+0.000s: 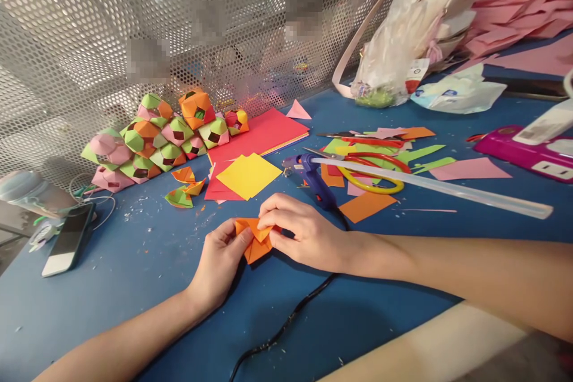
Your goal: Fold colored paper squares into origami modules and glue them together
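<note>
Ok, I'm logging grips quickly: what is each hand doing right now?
Left hand: closed, pinching the folded orange paper piece by its left edge.
Right hand: closed, fingers pressing on the same paper from the right.

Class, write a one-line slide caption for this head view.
Left hand and right hand fold orange paper on a blue table beside scissors.
</note>
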A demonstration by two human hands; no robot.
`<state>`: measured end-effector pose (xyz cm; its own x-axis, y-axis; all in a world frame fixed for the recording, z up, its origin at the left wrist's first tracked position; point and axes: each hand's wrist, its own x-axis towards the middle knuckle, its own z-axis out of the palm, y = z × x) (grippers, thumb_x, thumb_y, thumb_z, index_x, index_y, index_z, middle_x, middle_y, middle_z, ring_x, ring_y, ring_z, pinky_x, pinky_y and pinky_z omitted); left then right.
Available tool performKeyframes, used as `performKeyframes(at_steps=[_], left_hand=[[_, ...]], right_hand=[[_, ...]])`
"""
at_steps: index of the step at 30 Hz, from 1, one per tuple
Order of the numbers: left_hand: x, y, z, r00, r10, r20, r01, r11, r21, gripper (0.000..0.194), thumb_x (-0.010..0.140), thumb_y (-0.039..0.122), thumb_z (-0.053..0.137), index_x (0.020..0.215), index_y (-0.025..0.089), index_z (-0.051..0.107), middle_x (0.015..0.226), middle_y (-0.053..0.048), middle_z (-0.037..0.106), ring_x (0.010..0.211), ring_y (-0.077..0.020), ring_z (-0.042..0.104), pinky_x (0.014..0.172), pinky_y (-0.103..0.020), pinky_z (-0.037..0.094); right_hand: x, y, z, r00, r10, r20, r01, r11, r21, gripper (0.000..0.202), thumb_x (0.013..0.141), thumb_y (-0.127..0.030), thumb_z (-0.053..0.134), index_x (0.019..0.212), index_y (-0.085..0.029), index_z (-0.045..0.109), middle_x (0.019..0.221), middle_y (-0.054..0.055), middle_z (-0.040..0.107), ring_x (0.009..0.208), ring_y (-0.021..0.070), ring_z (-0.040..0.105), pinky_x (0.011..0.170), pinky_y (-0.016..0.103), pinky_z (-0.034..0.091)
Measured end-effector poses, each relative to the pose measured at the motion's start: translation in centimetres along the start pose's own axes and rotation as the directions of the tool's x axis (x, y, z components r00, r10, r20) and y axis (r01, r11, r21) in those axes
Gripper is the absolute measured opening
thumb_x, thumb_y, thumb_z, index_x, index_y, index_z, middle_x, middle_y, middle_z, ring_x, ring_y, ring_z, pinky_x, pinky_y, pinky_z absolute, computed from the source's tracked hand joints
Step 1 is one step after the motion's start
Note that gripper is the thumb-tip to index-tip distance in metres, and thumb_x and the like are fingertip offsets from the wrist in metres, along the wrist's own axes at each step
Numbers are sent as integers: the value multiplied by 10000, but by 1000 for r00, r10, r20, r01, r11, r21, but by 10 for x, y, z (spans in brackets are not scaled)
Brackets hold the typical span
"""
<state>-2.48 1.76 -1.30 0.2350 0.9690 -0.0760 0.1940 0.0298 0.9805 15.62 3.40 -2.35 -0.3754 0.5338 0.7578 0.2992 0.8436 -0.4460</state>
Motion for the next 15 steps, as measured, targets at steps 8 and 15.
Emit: performKeyframes(at_steps=[8,15], left_hand=[[1,1,-1,1000,-11,6,11,1000,2,229,824,386,578,790,160,582,713,20,531,692,-115,474,631,-210,400],[2,-1,-3,998,33,-52,-34,999,-12,200,826,359,581,817,161,612,752,18,568,674,-99,474,624,-197,404]], right_hand=[[0,2,-1,1000,20,-18,-19,999,38,169,833,-18,433,850,-173,499,823,49,512,778,149,507,712,298,463],[-2,0,-2,998,-39,-39,43,995,94,264,847,-3,392,943,-167,576,890,74,538,838,149,536,732,294,487]])
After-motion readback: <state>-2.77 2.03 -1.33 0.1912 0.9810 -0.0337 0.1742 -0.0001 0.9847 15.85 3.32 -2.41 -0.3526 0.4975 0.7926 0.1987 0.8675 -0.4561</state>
